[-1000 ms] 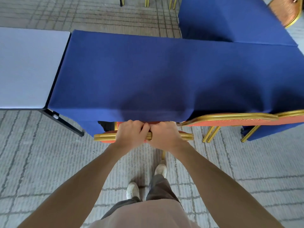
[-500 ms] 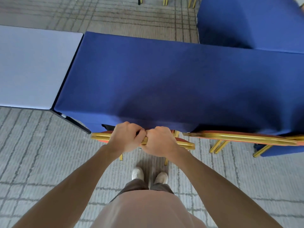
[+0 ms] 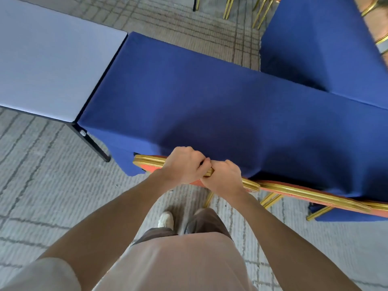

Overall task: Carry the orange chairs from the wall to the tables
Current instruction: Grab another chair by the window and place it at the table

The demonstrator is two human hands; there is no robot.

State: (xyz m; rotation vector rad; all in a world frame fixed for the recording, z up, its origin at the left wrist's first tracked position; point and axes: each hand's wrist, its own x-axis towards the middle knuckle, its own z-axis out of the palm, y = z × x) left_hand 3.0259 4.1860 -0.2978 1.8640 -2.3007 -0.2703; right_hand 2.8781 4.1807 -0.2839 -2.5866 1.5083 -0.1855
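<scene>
Gold-framed orange chair (image 3: 149, 161) upright at blue-clothed table (image 3: 210, 106).
Top rail at table's near edge, seat hidden under cloth; second orange chair (image 3: 312, 195) just beside, same edge.

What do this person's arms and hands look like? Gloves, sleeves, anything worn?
Both forearms are bare. The left hand and right hand wear no gloves, and no watch or ring shows. A pale beige short sleeve shows at the left shoulder.

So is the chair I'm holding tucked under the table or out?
Tucked in: the chair has its seat hidden under the cloth; left hand and right hand grip its back.
</scene>
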